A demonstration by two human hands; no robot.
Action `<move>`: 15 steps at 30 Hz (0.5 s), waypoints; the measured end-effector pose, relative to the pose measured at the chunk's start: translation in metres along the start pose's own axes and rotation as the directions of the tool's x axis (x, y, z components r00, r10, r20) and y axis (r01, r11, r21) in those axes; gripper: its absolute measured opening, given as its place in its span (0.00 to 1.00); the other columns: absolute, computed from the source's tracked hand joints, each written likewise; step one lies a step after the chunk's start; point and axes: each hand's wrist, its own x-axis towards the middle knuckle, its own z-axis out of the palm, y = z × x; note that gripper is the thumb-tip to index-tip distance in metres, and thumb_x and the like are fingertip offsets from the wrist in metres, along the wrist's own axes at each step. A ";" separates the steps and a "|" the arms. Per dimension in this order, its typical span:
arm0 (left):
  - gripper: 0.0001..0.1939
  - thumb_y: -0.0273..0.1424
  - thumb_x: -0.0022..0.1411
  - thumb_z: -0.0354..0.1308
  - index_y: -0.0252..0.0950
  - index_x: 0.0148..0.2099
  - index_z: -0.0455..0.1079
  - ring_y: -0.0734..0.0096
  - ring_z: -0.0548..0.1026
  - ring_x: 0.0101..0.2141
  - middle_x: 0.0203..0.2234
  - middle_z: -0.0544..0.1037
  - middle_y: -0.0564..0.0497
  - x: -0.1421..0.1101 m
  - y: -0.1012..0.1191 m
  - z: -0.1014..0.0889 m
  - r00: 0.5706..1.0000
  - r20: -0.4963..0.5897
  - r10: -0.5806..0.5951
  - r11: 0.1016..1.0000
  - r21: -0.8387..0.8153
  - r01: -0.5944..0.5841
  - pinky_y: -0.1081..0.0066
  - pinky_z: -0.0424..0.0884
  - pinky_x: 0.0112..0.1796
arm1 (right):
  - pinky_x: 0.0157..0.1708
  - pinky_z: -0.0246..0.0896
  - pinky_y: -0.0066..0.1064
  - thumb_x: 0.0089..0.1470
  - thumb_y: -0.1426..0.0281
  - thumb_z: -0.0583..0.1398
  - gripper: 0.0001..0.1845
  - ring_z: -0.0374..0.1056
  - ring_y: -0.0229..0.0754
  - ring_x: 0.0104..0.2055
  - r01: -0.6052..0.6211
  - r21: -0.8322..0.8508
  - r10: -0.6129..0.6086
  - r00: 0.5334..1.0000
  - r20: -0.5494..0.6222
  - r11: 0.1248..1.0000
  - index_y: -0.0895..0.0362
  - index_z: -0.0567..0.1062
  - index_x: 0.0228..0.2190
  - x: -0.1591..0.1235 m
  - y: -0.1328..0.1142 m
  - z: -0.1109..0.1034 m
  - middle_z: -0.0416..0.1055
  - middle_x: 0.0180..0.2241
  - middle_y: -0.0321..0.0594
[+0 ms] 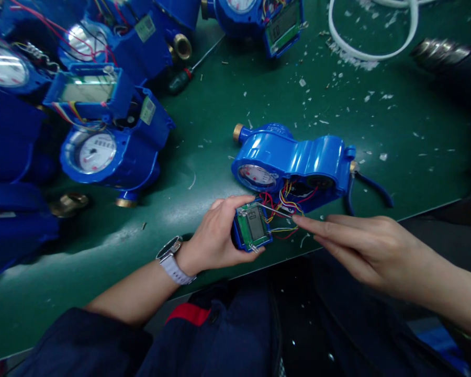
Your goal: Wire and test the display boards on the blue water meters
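My left hand (214, 230), with a watch on its wrist, grips a small blue-cased LCD module (255, 222) by its sides. Its green circuit board and display face up. Coloured wires (284, 209) run from the module into the open housing of a blue water meter (298, 157), which lies on its side just beyond my hands. In my right hand (361, 246), the fingertips close on a thin, straight metal tool (277, 211). Its far end reaches the upper edge of the circuit board; the exact kind of tool is unclear.
Blue-handled pliers (371, 188) lie right of the meter. Several other blue water meters (110, 141) crowd the left of the green table (204, 146), and one more (239, 21) stands at the back. A screwdriver (180, 81), a white ring (371, 55) and scattered scraps lie farther off.
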 end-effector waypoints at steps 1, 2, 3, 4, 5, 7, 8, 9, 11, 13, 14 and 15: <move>0.40 0.39 0.50 0.67 0.35 0.60 0.54 0.55 0.76 0.46 0.47 0.74 0.41 0.000 0.000 0.000 1.000 0.000 0.000 1.000 -0.010 0.000 0.59 0.73 0.43 | 0.23 0.59 0.27 0.65 0.76 0.50 0.21 0.68 0.37 0.25 0.010 0.017 -0.011 1.000 0.011 1.000 0.59 0.66 0.58 0.000 0.004 -0.001 0.70 0.29 0.38; 0.41 0.39 0.49 0.68 0.35 0.60 0.54 0.55 0.76 0.46 0.48 0.73 0.41 0.000 -0.001 0.000 1.000 0.003 -0.001 1.000 -0.019 0.001 0.59 0.73 0.43 | 0.23 0.58 0.27 0.65 0.76 0.50 0.22 0.68 0.36 0.25 0.021 0.029 -0.021 1.000 0.018 0.999 0.59 0.66 0.58 0.001 0.007 -0.001 0.70 0.29 0.38; 0.41 0.40 0.49 0.68 0.35 0.60 0.54 0.55 0.76 0.46 0.48 0.73 0.41 0.000 -0.001 0.000 1.000 0.004 0.000 1.000 -0.026 0.000 0.58 0.74 0.43 | 0.23 0.57 0.27 0.65 0.76 0.50 0.22 0.67 0.36 0.24 0.033 0.040 -0.033 0.999 0.022 0.999 0.59 0.66 0.58 0.001 0.010 -0.001 0.70 0.29 0.38; 0.41 0.40 0.49 0.68 0.35 0.60 0.54 0.55 0.76 0.46 0.48 0.73 0.41 0.000 -0.002 0.000 1.000 0.004 0.001 1.000 -0.031 -0.001 0.58 0.74 0.44 | 0.22 0.57 0.27 0.65 0.76 0.50 0.22 0.67 0.36 0.24 0.045 0.055 -0.047 0.999 0.024 0.997 0.60 0.66 0.58 0.002 0.013 -0.002 0.70 0.29 0.38; 0.41 0.40 0.49 0.68 0.35 0.60 0.54 0.55 0.76 0.46 0.48 0.73 0.41 0.000 -0.002 -0.001 1.000 0.004 0.004 0.999 -0.034 -0.004 0.58 0.74 0.44 | 0.22 0.56 0.27 0.65 0.76 0.50 0.22 0.67 0.36 0.24 0.055 0.074 -0.057 0.998 0.024 0.996 0.60 0.67 0.58 0.003 0.015 -0.002 0.71 0.28 0.38; 0.41 0.40 0.49 0.68 0.35 0.60 0.54 0.54 0.76 0.46 0.48 0.73 0.41 0.000 -0.003 0.000 1.000 0.002 0.011 0.999 -0.036 -0.011 0.57 0.74 0.44 | 0.23 0.58 0.27 0.65 0.76 0.51 0.21 0.68 0.36 0.25 0.070 0.134 -0.074 0.997 0.025 0.989 0.61 0.67 0.58 0.005 0.020 -0.004 0.72 0.29 0.39; 0.41 0.40 0.49 0.68 0.35 0.60 0.54 0.54 0.76 0.47 0.48 0.73 0.41 0.000 -0.003 0.000 1.000 0.000 0.013 0.999 -0.037 -0.013 0.57 0.74 0.44 | 0.25 0.60 0.27 0.65 0.75 0.51 0.21 0.70 0.36 0.27 0.071 0.168 -0.076 0.997 0.027 0.983 0.61 0.67 0.58 0.006 0.022 -0.004 0.74 0.30 0.40; 0.41 0.40 0.49 0.67 0.35 0.60 0.54 0.54 0.76 0.47 0.49 0.73 0.41 0.000 -0.003 -0.001 1.000 0.000 0.012 0.999 -0.038 -0.012 0.57 0.74 0.44 | 0.28 0.63 0.26 0.65 0.75 0.51 0.21 0.72 0.37 0.30 0.068 0.202 -0.076 0.997 0.032 0.977 0.60 0.68 0.58 0.007 0.025 -0.004 0.76 0.33 0.41; 0.41 0.40 0.49 0.67 0.35 0.60 0.54 0.54 0.75 0.47 0.49 0.73 0.40 0.000 -0.002 -0.001 1.000 -0.002 0.010 0.999 -0.043 -0.010 0.57 0.74 0.45 | 0.34 0.66 0.26 0.65 0.75 0.52 0.21 0.74 0.37 0.36 0.050 0.267 -0.063 0.997 0.039 0.962 0.57 0.69 0.57 0.009 0.028 -0.004 0.78 0.39 0.42; 0.41 0.39 0.49 0.67 0.35 0.61 0.54 0.55 0.75 0.48 0.49 0.72 0.41 0.000 -0.002 -0.001 1.000 -0.003 0.008 0.999 -0.052 -0.008 0.57 0.74 0.46 | 0.38 0.68 0.27 0.64 0.75 0.53 0.21 0.75 0.38 0.41 0.008 0.332 -0.024 0.999 0.044 0.943 0.53 0.70 0.57 0.009 0.031 -0.003 0.78 0.44 0.41; 0.41 0.39 0.49 0.68 0.36 0.61 0.53 0.55 0.75 0.48 0.50 0.72 0.41 0.000 -0.002 -0.002 1.000 -0.004 0.004 0.998 -0.058 -0.004 0.57 0.74 0.46 | 0.38 0.68 0.28 0.64 0.74 0.53 0.21 0.75 0.39 0.41 -0.028 0.370 0.008 0.999 0.054 0.929 0.52 0.71 0.56 0.009 0.031 -0.002 0.78 0.44 0.41; 0.41 0.39 0.49 0.68 0.36 0.61 0.53 0.55 0.75 0.48 0.50 0.72 0.41 0.000 -0.001 -0.002 1.000 -0.006 0.000 0.998 -0.068 -0.001 0.57 0.74 0.47 | 0.36 0.69 0.28 0.63 0.73 0.54 0.20 0.75 0.39 0.39 -0.074 0.414 0.048 0.996 0.072 0.907 0.52 0.73 0.54 0.008 0.032 -0.001 0.78 0.43 0.40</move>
